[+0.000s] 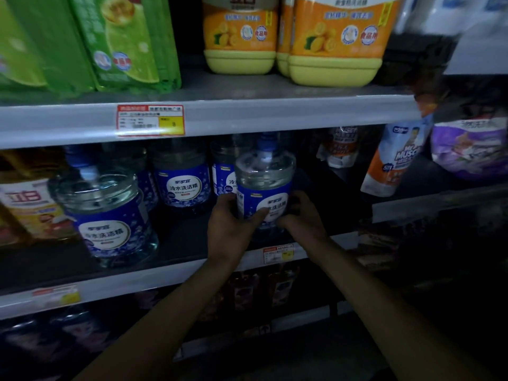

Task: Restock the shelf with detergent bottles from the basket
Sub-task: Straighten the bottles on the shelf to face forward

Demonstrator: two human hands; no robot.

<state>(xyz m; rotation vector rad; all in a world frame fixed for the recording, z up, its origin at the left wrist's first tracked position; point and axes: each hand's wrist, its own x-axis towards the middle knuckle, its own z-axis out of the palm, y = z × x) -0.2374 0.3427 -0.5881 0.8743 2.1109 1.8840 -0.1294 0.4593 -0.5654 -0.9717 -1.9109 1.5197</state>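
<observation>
Left hand (231,224) and right hand (301,218) clamp the blue-label detergent bottle (264,182) low on both sides at frame centre, steadying it upright on the middle shelf (192,273) front edge.

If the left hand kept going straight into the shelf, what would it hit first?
Probably the back-row bottle, just behind the held bottle that the left hand grips; depth is unclear.

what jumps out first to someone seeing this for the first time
The left hand and right hand grip a blue-labelled bottle at the middle shelf, right of matching bottles. Above, orange jugs and green packs stand bright on the upper shelf.
</observation>
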